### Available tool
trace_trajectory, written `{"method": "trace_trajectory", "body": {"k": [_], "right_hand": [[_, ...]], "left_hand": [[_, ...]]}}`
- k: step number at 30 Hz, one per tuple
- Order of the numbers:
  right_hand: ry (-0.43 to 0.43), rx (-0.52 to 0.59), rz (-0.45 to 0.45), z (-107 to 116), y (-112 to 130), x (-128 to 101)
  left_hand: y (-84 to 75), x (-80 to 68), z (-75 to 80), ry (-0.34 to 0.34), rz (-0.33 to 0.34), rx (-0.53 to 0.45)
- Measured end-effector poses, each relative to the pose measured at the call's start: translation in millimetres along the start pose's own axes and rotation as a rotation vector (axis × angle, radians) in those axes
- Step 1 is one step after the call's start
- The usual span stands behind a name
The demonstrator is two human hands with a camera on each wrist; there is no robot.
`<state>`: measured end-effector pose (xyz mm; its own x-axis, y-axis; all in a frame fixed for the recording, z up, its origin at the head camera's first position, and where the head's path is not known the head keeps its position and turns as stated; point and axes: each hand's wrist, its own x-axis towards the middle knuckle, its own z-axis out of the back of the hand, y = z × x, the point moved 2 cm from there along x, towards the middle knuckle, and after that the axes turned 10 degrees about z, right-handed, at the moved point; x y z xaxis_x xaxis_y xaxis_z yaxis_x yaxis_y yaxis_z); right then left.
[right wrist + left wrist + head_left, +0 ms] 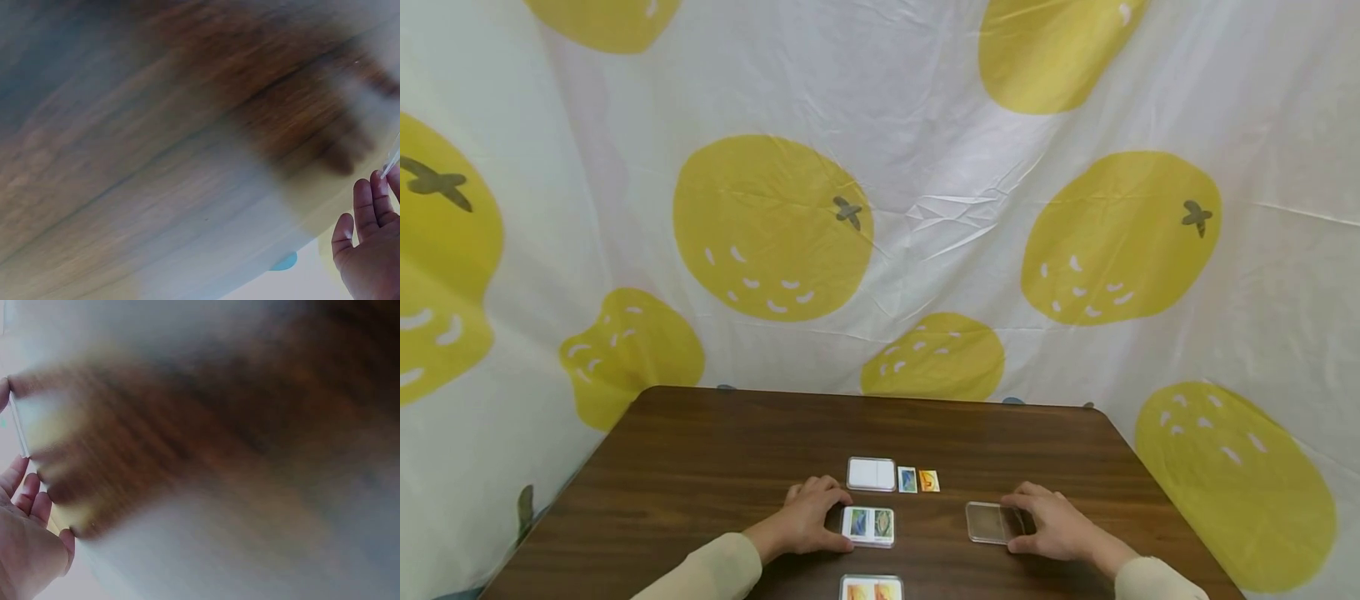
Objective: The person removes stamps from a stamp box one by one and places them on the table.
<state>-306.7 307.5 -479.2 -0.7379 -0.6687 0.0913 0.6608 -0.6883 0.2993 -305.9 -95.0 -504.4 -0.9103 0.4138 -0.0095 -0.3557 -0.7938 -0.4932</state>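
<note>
A clear case with picture cards [868, 526] lies on the brown table [700, 467] in the head view. My left hand [808, 517] grips its left side, thumb at the near edge and fingers over the far edge. My right hand [1051, 523] holds a clear empty lid [991, 522] flat on the table, fingers curled round its right end. Behind lie a white case [871, 473] and two small loose cards [917, 481]. In the left wrist view my fingers [25, 494] touch a thin clear edge [19, 425]. The right wrist view shows my fingers [369, 212] beside a clear edge [390, 164].
Another case with orange cards [871, 588] sits at the near table edge between my arms. A white cloth with yellow fruit prints [880, 208] hangs close behind and around the table. Both wrist views are blurred wood grain.
</note>
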Motion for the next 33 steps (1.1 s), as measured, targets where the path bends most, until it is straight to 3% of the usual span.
{"method": "trace_trajectory", "body": {"k": [19,27,33], "right_hand": [[0.021,-0.017,-0.047,-4.2,-10.7,-5.6],[-0.061,0.012,-0.055,4.0,-0.2,4.2],[-0.121,0.041,-0.004,7.6,14.2,20.4]], "left_hand": [[-0.1,0.2,-0.5,-0.009,-0.007,-0.004],[-0.1,-0.3,0.1,-0.007,-0.007,-0.005],[0.4,-0.2,-0.7,-0.011,-0.01,-0.009]]}}
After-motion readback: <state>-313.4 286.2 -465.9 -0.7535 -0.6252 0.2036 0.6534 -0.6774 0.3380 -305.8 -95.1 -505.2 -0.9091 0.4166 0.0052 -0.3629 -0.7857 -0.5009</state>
